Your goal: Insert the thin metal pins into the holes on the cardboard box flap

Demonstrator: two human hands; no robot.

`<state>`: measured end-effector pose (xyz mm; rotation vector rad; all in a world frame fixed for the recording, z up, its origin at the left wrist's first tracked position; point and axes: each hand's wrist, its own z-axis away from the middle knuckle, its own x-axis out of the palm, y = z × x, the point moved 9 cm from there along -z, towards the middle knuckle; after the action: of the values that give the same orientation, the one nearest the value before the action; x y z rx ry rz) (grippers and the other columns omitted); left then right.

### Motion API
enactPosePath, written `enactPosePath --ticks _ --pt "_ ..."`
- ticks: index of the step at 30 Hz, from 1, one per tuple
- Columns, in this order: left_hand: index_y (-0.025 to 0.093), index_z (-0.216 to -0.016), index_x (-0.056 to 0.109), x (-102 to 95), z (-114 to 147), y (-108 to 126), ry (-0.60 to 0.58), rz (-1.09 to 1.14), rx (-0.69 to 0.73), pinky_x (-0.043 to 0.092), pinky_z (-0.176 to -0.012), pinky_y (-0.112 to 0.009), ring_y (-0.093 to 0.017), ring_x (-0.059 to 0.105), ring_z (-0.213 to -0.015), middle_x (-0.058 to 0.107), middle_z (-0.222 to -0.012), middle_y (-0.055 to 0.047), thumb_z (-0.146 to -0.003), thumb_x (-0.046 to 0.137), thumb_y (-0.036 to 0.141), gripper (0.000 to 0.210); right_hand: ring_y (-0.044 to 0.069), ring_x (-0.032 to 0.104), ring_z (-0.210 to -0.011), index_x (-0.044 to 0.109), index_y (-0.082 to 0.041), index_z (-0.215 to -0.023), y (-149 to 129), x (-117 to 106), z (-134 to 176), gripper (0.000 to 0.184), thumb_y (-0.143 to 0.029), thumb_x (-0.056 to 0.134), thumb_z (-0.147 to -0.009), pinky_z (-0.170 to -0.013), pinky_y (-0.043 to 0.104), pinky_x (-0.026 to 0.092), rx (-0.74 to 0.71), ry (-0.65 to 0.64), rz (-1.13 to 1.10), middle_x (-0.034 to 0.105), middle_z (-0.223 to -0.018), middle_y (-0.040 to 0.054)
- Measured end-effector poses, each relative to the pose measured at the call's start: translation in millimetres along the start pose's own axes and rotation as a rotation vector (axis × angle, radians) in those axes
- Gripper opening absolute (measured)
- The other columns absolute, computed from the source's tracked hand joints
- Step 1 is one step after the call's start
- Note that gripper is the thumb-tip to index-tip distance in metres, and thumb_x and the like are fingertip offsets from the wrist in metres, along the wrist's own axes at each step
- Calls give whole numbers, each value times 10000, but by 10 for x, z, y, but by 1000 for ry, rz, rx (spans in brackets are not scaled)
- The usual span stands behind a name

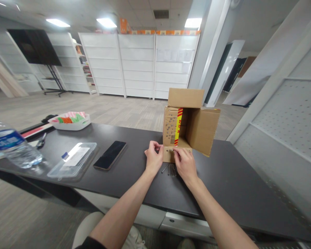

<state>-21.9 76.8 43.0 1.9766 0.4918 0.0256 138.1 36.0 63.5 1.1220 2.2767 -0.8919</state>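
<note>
An open cardboard box (168,133) stands on the dark desk with its opening towards me. Grey round dots like nail heads speckle its left panel, beside a yellow and red tape strip (178,126). Its lower front flap (169,158) hangs down and bears a few small grey spots. My left hand (154,157) is closed in a pinch at the flap's left edge; what its fingertips hold is hidden. My right hand (186,164) is closed with thumb and forefinger at the flap's grey spots, on something too small to name. Several thin nails (171,170) lie just below the flap.
To the left lie a black phone (110,155) and a clear plastic case (74,160). Further left are a water bottle (14,145) and a white basket (71,125) with colourful packets. A perforated partition (290,114) borders the desk's right side.
</note>
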Motion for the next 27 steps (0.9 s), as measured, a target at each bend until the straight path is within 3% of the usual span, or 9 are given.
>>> enactPosePath --ticks 27 --pt "217 -819 444 -6 0 26 5 -16 -9 426 -746 -266 -126 571 -706 611 -750 16 -808 560 303 145 217 598 -918 677 -200 -1000 88 99 14 248 -240 439 -947 -835 356 424 29 -1 49 678 -957 86"
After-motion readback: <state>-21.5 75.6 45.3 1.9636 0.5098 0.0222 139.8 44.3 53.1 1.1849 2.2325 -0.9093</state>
